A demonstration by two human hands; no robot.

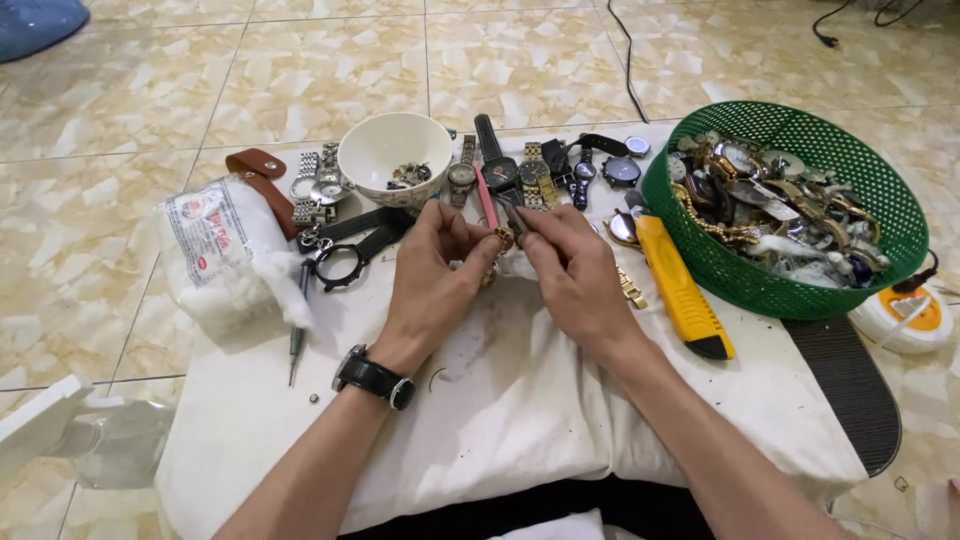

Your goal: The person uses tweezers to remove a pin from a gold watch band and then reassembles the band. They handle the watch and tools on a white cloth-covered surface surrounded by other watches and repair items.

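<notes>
Nearest the camera, two bare forearms reach in over a stained white cloth (520,400) spread across the low desk (850,390), the left wrist wearing a black-strapped wristwatch (374,378). The left hand (437,280) is curled, fingers pinched around a small gold-coloured watch (497,250) held just above the cloth at the middle of the scene. The right hand (578,275) meets it from the right, thumb and forefinger closed on a slim dark tool (512,215) whose tip sits against the watch; a pink-handled tool (486,196) stands up between the two hands, though which hand grips it I cannot tell. Just right of the right hand lies a yellow utility knife (683,290), with a gold bracelet link piece (631,290) beside it. To the left, a small screwdriver (297,335) lies near a bag of cotton wool (230,255), and a black case-opening wrench (352,255) rests beside that. Farther out, a row of wristwatches (540,175) lies across the far edge of the cloth, next to a white bowl (385,140) holding small parts, with a brown leather strap (262,170) on its left. On the far right, a green plastic basket (880,200) is heaped with watches, and beyond it is the tiled floor (300,70).
</notes>
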